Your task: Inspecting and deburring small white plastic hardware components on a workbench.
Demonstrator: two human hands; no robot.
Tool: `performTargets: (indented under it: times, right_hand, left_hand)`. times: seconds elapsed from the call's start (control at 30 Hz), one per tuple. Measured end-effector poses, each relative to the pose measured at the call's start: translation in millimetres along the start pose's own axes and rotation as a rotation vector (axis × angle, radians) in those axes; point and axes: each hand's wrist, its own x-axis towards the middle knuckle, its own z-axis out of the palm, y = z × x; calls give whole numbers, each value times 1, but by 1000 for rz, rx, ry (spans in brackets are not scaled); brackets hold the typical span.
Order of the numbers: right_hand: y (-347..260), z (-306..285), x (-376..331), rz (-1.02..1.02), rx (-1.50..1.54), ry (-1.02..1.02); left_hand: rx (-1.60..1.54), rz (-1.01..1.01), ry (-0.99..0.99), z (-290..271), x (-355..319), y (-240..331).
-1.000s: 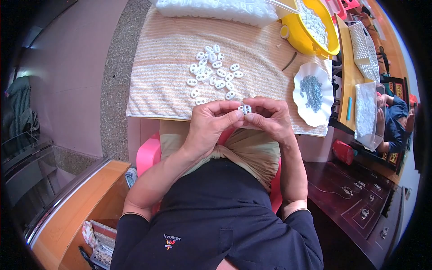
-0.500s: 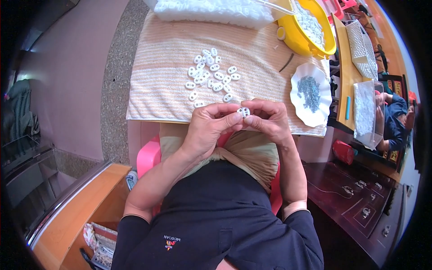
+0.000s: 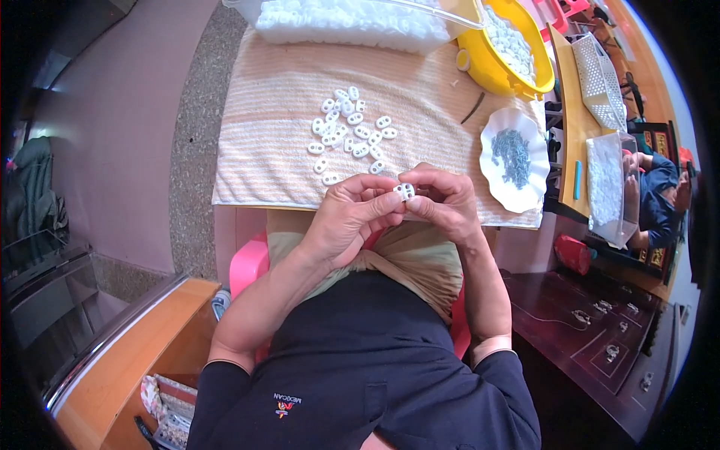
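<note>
Between my two hands, just off the towel's near edge, is a small white plastic piece (image 3: 406,191) with dark holes in its face. My left hand (image 3: 349,221) pinches its left side with thumb and forefinger. My right hand (image 3: 448,201) grips the right side the same way, so both hands are closed on it. Whether it is one part or two pressed together cannot be made out. Beyond my fingers, several similar oval white pieces with two holes (image 3: 362,132) lie scattered on the striped towel (image 3: 266,127).
A white scalloped dish (image 3: 519,201) holds small grey-blue metal bits. Farther back stand a yellow basin (image 3: 489,61) and a clear plastic bin (image 3: 469,13), both with white pieces. A thin dark strip (image 3: 473,109) lies near the dish. Another person (image 3: 660,199) sits at far right.
The white piece has tilted slightly between my fingertips, and more of its dark holes show. Both hands keep their pinch. The whole view has shifted a little.
</note>
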Motion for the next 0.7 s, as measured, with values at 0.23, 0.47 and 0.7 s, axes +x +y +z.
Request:
performTargets:
  times: [0.23, 0.47, 0.7]
  right_hand:
    - [-1, 5, 2, -39, 15, 20]
    - [-7, 12, 1, -57, -38, 22]
    - [-5, 13, 2, -156, -199, 43]
  left_hand:
    - [-24, -23, -51, 2, 0, 4]
    - [-42, -24, -99, 2, -2, 3]
    - [-54, 4, -154, -2, -2, -1]
